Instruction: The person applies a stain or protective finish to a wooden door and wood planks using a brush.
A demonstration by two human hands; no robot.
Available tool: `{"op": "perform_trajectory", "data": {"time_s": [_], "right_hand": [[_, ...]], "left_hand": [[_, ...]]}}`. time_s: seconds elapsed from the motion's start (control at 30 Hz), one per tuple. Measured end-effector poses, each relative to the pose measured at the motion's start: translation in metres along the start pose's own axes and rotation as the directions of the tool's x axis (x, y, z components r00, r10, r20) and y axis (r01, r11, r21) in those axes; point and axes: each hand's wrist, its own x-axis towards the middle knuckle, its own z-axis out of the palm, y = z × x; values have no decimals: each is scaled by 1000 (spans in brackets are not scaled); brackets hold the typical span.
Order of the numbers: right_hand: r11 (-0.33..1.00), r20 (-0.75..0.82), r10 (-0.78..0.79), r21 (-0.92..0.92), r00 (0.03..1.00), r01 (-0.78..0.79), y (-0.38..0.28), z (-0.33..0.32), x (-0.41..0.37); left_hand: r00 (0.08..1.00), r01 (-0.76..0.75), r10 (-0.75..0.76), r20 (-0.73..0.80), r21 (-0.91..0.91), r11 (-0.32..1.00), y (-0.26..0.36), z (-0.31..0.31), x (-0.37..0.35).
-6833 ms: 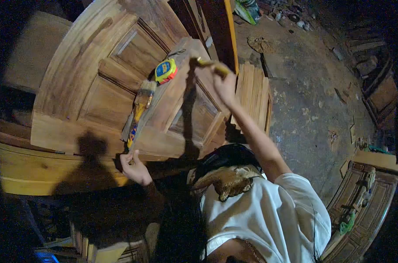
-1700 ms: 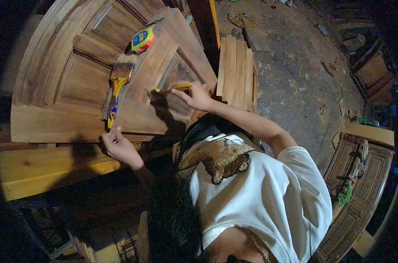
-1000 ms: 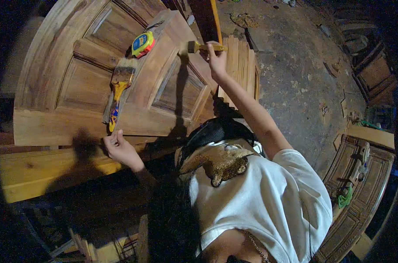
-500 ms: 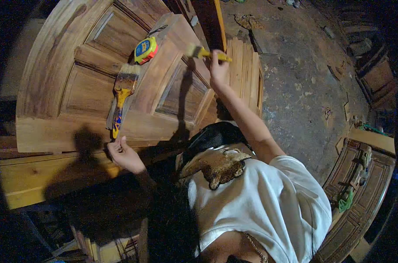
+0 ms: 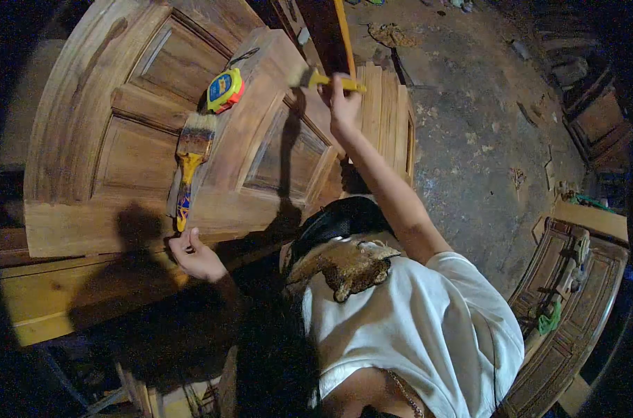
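My right hand (image 5: 344, 104) is closed around the yellow handle of a paintbrush (image 5: 321, 81), its pale bristles pointing left over the upper part of a paneled wooden door (image 5: 62, 212). Bristle contact with the wood is blurred and hard to judge. A wider paintbrush (image 5: 189, 165) with dark-stained bristles and a yellow and blue handle lies on the door. Just below its handle end is my left hand (image 5: 200, 259), fingers curled in at the door's near edge; what they hold, if anything, is hidden. Beyond the wide brush's bristles sits a yellow and red tape measure (image 5: 224, 90).
A yellowish wooden beam (image 5: 41, 289) runs under the door's near edge. Upright boards (image 5: 377, 125) stand right of the door, by the stained concrete floor (image 5: 463, 160). Another carved door (image 5: 574, 313) lies at lower right, with tools and a green bag (image 5: 550, 317) on it.
The view has shifted slightly, so the door and things on it appear lower. My right hand with its brush has moved a little farther up the door. My left hand stays near the wide brush's handle.
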Motion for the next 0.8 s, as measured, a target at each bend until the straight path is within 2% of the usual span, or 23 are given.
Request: {"op": "perform_trajectory", "data": {"time_s": [0.07, 0.13, 0.17, 0.23, 0.3, 0.33, 0.4, 0.47, 0.5, 0.53, 0.57, 0.6, 0.67, 0.77, 0.8], "right_hand": [[937, -191, 74, -323, 979, -134, 50, -38, -4], [931, -222, 41, -345, 974, -118, 61, -43, 1], [941, -180, 41, -324, 983, -99, 67, -42, 11], [970, -122, 51, -230, 991, -78, 7, -3, 10], [970, -23, -41, -242, 999, 34, -47, 38, 13], [999, -23, 33, 28, 999, -32, -76, 60, 9], [983, 50, 36, 176, 998, -44, -89, 70, 14], [994, -5, 101, 31, 995, -101, -73, 51, 15], [986, -16, -79, -149, 997, 75, -35, 28, 22], [991, -96, 128, -19, 987, -130, -28, 17, 9], [988, -138, 129, -61, 982, -138, 16, -7, 12], [974, -147, 171, -123, 974, -190, 12, -15, 2], [952, -188, 293, -37, 937, -305, 9, -16, -1], [977, -29, 183, 121, 983, -178, -47, 33, 10], [1000, -33, 0, 3, 999, 0, -42, 46, 26]], "left_hand": [[1000, 2, -2, -9, -31, 1000, -1, 1, 0], [1000, -13, 12, -7, -54, 998, 2, 0, 0], [1000, -27, 27, -3, -74, 997, 3, 0, 0], [999, -37, 37, 2, -58, 998, 5, -2, 1], [999, -44, 45, 15, -38, 998, 4, -2, 0], [1000, -25, 25, -2, -75, 997, 1, 1, -1], [1000, -4, 1, -24, -111, 994, 1, 1, -1], [1000, -2, 2, -16, -20, 1000, 8, -2, -1], [1000, 1, -2, -27, -26, 1000, 7, -1, -1], [1000, -12, 11, -25, -26, 1000, 7, -1, -1], [999, -26, 25, -22, -24, 999, 6, 0, -1], [999, -22, 21, -32, -29, 999, 6, 1, -1], [999, 12, -14, -42, -53, 999, 6, 3, -2], [999, 7, -10, -33, -76, 997, 3, 3, -2], [1000, 6, -8, -29, -75, 997, 2, 2, -1]]}}
